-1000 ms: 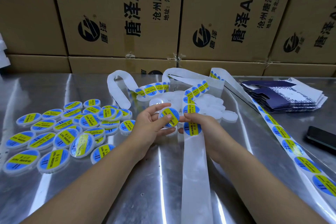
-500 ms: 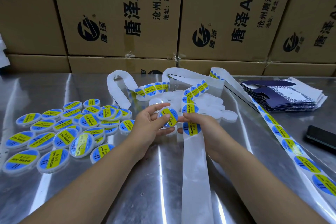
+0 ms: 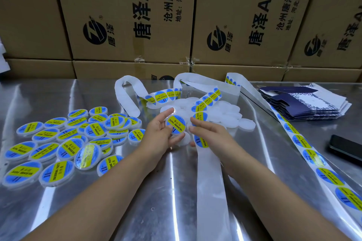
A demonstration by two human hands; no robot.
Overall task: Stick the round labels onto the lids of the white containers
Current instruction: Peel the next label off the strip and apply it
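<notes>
My left hand [image 3: 159, 133] holds a round white container [image 3: 176, 125] between thumb and fingers, just above the steel table. A blue and yellow round label covers its lid. My right hand [image 3: 210, 133] lies beside it with fingers straight, their tips at the container's right edge. That hand rests over the label strip [image 3: 201, 142], where one label shows below the fingers. A heap of unlabelled white containers [image 3: 227, 116] sits just behind both hands. Several labelled containers [image 3: 68, 143] lie spread at the left.
Empty white backing paper [image 3: 210, 186] runs toward me from under my right hand. A second strip of labels [image 3: 313, 155] crosses the right side. Flat dark blue cartons [image 3: 305, 101] and a black phone [image 3: 346, 148] lie at the right. Cardboard boxes [image 3: 127, 15] wall off the back.
My right thumb has lifted off the label on the held container and the fingers have straightened. The container has turned a little in my left hand.
</notes>
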